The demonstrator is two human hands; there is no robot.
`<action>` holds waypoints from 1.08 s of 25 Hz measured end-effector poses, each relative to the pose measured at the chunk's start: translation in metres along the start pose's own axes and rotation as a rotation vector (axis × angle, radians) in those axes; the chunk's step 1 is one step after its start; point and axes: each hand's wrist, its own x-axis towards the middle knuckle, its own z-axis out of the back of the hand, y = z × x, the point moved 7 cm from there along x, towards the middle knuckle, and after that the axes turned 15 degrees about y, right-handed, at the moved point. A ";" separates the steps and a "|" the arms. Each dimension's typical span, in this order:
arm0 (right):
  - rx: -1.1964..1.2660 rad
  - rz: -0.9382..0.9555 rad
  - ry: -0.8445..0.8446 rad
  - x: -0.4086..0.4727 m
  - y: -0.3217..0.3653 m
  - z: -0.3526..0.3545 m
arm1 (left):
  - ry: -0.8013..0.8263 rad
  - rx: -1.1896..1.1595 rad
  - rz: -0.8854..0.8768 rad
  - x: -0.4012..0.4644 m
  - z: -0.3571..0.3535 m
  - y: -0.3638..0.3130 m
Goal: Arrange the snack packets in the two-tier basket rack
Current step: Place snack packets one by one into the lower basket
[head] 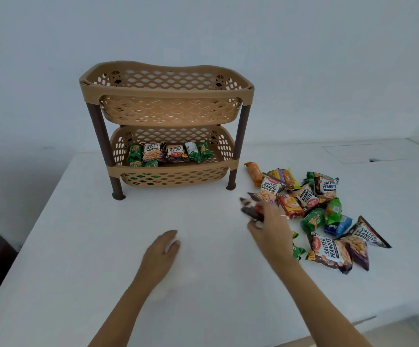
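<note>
Right hand lifts a dark packet from the pile while the rack waits half filled.

The two-tier basket rack (166, 126) stands at the far middle of the white table (78, 259); its upper basket (166, 96) shows no packets, and its lower basket (173, 169) holds a row of green and salted-peanut packets (169, 153). The loose pile of snack packets (321, 214) lies on the table to the right of the rack, near its right front leg. At the pile's left edge the right hand (269, 225) has its fingers curled around a dark packet (251, 209), blurred, its print unreadable. The left hand (162, 251) lies nearer and to the left, palm down at the table, fingers loosely spread and holding nothing.
</note>
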 end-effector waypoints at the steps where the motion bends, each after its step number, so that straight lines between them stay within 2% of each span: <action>1: 0.034 0.093 0.016 -0.009 0.018 -0.009 | 0.037 -0.223 0.005 -0.001 -0.008 -0.008; 3: 0.067 0.289 0.041 -0.029 0.053 -0.028 | 0.170 -0.563 0.059 -0.001 -0.029 -0.018; 5: 0.053 0.476 0.050 -0.046 0.079 -0.047 | 0.300 -0.762 0.082 0.001 -0.043 -0.024; 7: 0.016 0.636 0.107 -0.059 0.092 -0.067 | 0.337 -0.808 0.020 0.003 -0.046 -0.023; 10: -0.072 0.755 0.290 -0.063 0.088 -0.084 | 0.229 -0.789 0.010 0.003 -0.036 -0.005; 11: -0.076 0.729 0.308 -0.058 0.080 -0.081 | 0.193 -0.786 0.034 0.004 -0.032 0.005; 13: -0.017 0.593 0.237 -0.038 0.057 -0.059 | 0.171 -0.793 0.062 0.005 -0.024 0.018; 15: -0.039 0.348 0.130 -0.007 0.020 -0.032 | 0.155 -0.750 0.060 0.005 -0.016 0.023; 16: -0.089 0.188 0.148 0.009 -0.003 -0.022 | 0.132 -0.712 0.058 0.005 -0.012 0.023; 18: -0.191 -0.101 0.333 0.034 -0.048 -0.014 | 0.068 -0.634 0.057 0.005 -0.005 0.020; 19: -0.219 -0.173 0.471 0.041 -0.064 -0.017 | 0.034 -0.602 0.056 0.006 -0.001 0.020; 21: -0.230 -0.188 0.726 0.045 -0.080 -0.029 | -0.019 -0.569 0.061 0.007 0.008 0.017; 22: -0.234 -0.178 0.790 0.046 -0.082 -0.032 | -0.030 -0.563 0.067 0.008 0.012 0.016; 24: -0.258 -0.169 0.778 0.050 -0.082 -0.033 | -0.042 -0.568 0.058 0.010 0.021 0.009; 27: -0.214 -0.141 0.640 0.062 -0.059 -0.023 | -0.063 -0.578 -0.013 0.016 0.044 -0.011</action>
